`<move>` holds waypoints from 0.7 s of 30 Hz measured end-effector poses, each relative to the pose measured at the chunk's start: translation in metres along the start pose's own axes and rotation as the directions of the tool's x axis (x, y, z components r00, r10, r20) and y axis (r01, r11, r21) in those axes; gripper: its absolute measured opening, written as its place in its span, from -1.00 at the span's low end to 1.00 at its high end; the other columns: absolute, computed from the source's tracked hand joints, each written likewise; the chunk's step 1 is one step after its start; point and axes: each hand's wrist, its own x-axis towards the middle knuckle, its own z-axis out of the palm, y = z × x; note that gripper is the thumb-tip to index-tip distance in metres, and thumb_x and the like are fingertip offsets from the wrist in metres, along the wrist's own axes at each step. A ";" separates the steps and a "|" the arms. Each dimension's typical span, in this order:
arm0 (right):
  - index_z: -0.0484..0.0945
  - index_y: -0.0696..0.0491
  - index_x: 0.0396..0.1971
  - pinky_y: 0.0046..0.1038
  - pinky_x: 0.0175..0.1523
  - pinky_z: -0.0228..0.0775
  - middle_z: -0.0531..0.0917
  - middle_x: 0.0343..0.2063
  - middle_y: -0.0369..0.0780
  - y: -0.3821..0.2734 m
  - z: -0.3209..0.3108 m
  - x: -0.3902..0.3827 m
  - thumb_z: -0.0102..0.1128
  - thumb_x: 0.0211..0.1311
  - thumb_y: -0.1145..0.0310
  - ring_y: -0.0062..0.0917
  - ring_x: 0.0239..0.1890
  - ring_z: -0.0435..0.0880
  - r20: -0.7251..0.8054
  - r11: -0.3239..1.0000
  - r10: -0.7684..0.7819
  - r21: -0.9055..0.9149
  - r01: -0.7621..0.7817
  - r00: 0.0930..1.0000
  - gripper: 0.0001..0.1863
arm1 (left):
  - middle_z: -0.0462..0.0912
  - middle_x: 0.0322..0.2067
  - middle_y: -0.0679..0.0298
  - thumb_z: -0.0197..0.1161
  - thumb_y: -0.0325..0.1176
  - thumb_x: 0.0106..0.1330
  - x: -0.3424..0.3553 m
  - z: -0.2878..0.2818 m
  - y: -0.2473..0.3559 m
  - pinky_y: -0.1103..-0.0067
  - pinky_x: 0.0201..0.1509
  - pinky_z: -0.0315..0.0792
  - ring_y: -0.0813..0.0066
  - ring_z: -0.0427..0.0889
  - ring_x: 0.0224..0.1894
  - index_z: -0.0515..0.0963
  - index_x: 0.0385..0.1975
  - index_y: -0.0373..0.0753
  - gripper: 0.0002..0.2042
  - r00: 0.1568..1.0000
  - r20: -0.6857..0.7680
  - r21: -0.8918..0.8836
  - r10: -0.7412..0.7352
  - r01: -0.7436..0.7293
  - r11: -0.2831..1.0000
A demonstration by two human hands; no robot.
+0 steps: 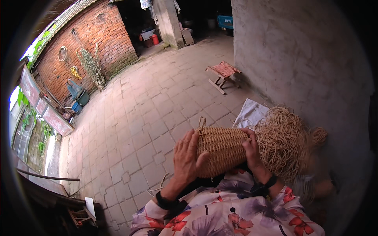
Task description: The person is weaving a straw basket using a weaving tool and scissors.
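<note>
A tan woven basket (221, 148) lies on its side over my lap, with a small loop of cord standing up at its upper left corner. My left hand (186, 156) presses against the basket's left end, its fingers extended together and the thumb along the near side. At the opposite end my right hand (252, 148) grips the edge, thumb on the facing side; some of its fingertips are hidden. A thin loose strand (162, 183) trails beside my left wrist. Both wrists wear dark bands.
To my right a large tangled heap of tan cord (284, 135) lies by the plastered wall (303, 59), partly over a white cloth (250, 112). A low folding stool (223, 70) stands ahead on the paving. Buckets (82, 96) sit along the brick wall at the left.
</note>
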 end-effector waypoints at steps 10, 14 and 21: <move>0.38 0.18 0.09 -0.34 0.29 0.21 0.49 0.00 -0.09 0.003 -0.017 -0.026 0.04 0.30 0.24 -0.35 0.10 0.44 0.035 0.990 -0.093 -0.105 0.096 0.995 -0.56 | 0.43 0.29 0.02 -0.02 -0.13 0.46 0.006 -0.028 -0.009 0.19 0.47 0.05 0.02 0.37 0.34 0.43 0.25 -0.28 -0.52 0.981 -0.051 -0.170 -0.189 0.178 0.969; 0.34 0.17 0.10 -0.33 0.30 0.19 0.46 0.02 -0.08 0.003 -0.016 -0.032 0.02 0.29 0.27 -0.34 0.11 0.42 0.014 0.970 -0.180 -0.161 0.180 0.984 -0.56 | 0.53 0.20 0.05 0.10 -0.30 0.38 -0.001 -0.013 0.002 0.27 0.34 0.31 0.05 0.48 0.25 0.48 0.20 -0.28 -0.58 0.998 0.059 -0.164 0.016 -0.006 0.986; 0.32 0.19 0.12 -0.23 0.32 0.17 0.41 0.05 0.01 0.010 -0.020 -0.036 -0.02 0.28 0.32 -0.16 0.14 0.41 0.080 0.893 -0.325 -0.303 0.333 0.942 -0.56 | 0.53 0.20 0.09 0.13 -0.32 0.34 -0.002 -0.013 0.010 0.29 0.31 0.35 0.05 0.46 0.25 0.49 0.19 -0.26 -0.58 0.994 0.071 -0.059 0.088 -0.083 0.995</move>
